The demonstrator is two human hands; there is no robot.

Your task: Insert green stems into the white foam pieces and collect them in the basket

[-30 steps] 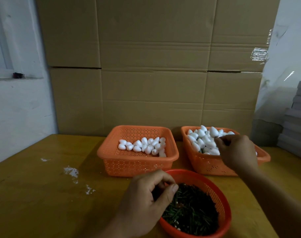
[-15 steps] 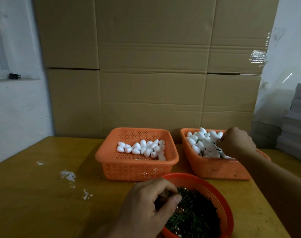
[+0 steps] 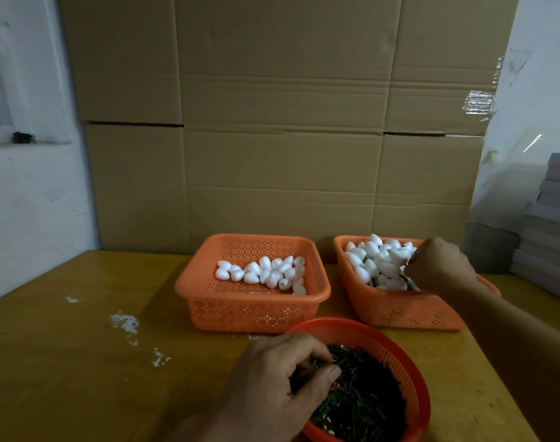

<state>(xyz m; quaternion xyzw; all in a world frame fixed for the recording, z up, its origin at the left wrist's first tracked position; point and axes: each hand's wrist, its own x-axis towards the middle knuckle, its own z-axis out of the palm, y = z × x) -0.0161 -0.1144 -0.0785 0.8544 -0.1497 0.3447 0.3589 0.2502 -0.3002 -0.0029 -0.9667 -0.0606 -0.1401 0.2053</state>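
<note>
Your left hand (image 3: 281,381) curls over the round red basket (image 3: 409,371), fingertips pinching among the green stems (image 3: 364,400); which stem it grips is hard to make out. Your right hand (image 3: 439,266) reaches into the right orange basket (image 3: 396,311), fingers bent around white foam pieces (image 3: 377,260), its grip partly hidden. More foam pieces (image 3: 265,272) lie in the middle orange basket (image 3: 243,311) on the wooden table (image 3: 64,362).

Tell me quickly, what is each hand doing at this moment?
Left hand: fingers curled in the round basket, pinching green stems.
Right hand: curled over the right basket among the foam pieces; cannot tell what it holds.
</note>
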